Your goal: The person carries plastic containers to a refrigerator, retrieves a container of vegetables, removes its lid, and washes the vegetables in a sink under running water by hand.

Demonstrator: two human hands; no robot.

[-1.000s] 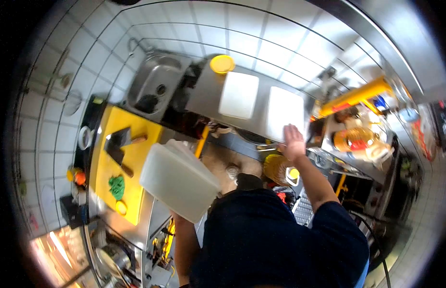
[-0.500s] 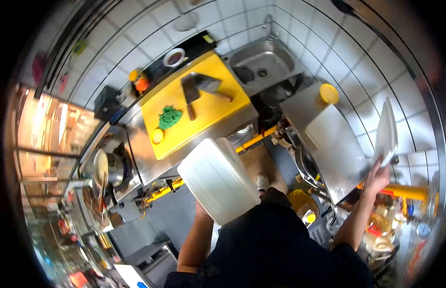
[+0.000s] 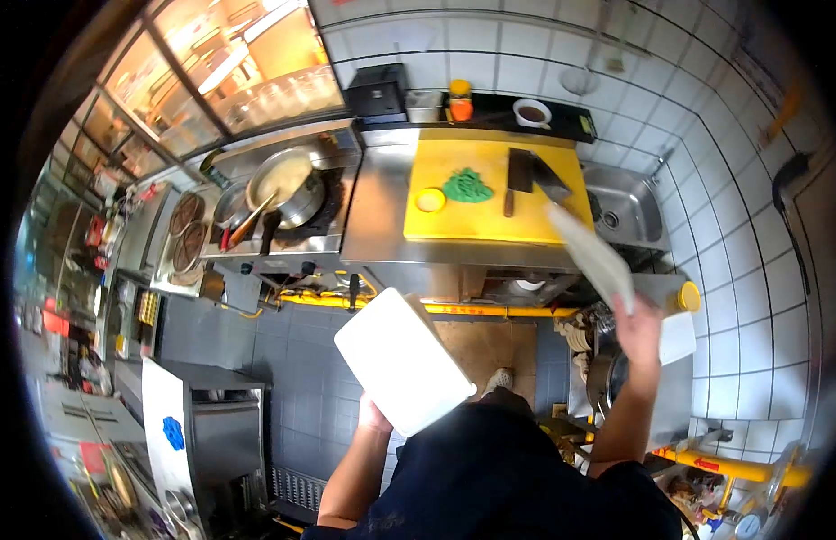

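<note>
White lid (image 3: 598,259) up off steel counter (image 3: 663,394), clamped in right hand (image 3: 639,331) near yellow cutting board (image 3: 476,220); left hand (image 3: 373,415) gripping plastic tub (image 3: 404,364).

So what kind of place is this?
Likely a small commercial kitchen: a large metal pot on a stove, a yellow rectangular cutting board with cleavers, and a stainless steel sink against white tiled walls.

Yellow cutting board (image 3: 547,220), green cloth (image 3: 467,185), white container (image 3: 404,362).
</note>
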